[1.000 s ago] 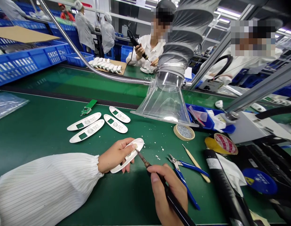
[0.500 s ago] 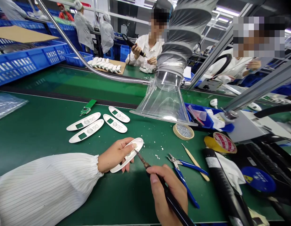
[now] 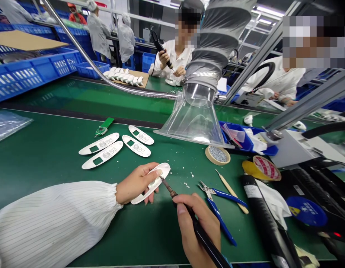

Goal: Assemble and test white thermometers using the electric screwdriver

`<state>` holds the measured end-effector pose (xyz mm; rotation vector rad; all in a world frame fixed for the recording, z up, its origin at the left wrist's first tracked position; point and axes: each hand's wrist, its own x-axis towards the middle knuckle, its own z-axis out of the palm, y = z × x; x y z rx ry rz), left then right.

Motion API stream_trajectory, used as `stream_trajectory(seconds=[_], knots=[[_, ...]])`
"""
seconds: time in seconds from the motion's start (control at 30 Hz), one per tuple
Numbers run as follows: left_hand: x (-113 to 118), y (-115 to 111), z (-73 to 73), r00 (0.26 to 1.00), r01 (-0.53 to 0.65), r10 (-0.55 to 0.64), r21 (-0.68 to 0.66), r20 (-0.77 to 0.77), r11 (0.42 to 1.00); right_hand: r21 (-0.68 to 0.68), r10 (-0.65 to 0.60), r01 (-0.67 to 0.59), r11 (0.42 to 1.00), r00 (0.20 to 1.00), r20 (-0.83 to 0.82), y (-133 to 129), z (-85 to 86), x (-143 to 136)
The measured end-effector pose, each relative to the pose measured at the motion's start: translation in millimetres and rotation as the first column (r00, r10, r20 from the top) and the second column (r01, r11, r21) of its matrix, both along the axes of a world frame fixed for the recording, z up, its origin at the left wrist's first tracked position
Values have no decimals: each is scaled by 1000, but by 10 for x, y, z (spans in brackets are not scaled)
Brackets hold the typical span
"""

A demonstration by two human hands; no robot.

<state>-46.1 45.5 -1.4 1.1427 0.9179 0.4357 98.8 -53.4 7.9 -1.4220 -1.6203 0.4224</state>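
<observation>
My left hand (image 3: 141,181) is closed around a white oval plastic panel (image 3: 164,170), its thumb pressed on the upper face and fingers underneath. My right hand (image 3: 198,227) grips a soldering iron (image 3: 200,231) like a pen. The iron's metal tip meets the panel just beside my left thumb; the exact contact spot is too small to make out. Several similar white panels (image 3: 102,154) with rectangular cut-outs lie beyond my left hand, and a small green circuit board (image 3: 104,127) is behind them. Blue-handled cutters (image 3: 214,197) rest right of the iron.
A clear fume hood (image 3: 196,123) hangs over the work. At the right are a ring of tape holding small grey grains (image 3: 208,156), a wooden-handled pick (image 3: 230,190), blue bins (image 3: 246,143) and a black tube (image 3: 261,216). Co-workers sit across the green bench.
My hands, the panel and the iron stay nearly still. Across the bench, one co-worker's tool has shifted slightly, and the co-worker at right has lowered a hand. A red light now shows at lower right.
</observation>
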Motion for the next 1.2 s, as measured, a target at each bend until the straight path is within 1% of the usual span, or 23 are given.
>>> stream_trajectory(seconds=[0.6,0.73,0.8,0.83,0.9,1.0,1.1,1.17,1.2], knots=[[-2,4,-23,1000,5,-5,1,-3,1000,29,-12,11,1000,999,30,2,-12,1],[-8,3,-29,1000,0,0,-2,-6,1000,52,-7,5,999,999,36,-8,17,7],[-13,2,-34,1000,-1,0,-5,-8,1000,71,-28,25,997,999,32,-35,49,6],[-14,2,-35,1000,0,0,-6,-11,1000,84,-59,58,995,998,15,-57,69,6],[-14,0,-28,1000,3,-3,-10,-22,1000,108,-156,161,981,986,-50,-113,108,21],[1,-18,22,999,0,-1,-19,-46,1000,119,-349,366,923,926,-142,-234,158,146],[14,-63,74,995,-25,20,-49,-96,998,130,-488,499,857,866,-105,-403,203,472],[-2,-86,40,987,-63,52,-69,-151,996,112,-588,589,800,808,-49,-546,251,796],[-19,-86,-13,982,-82,68,-72,-175,994,107,-652,651,751,757,-35,-623,285,979]])
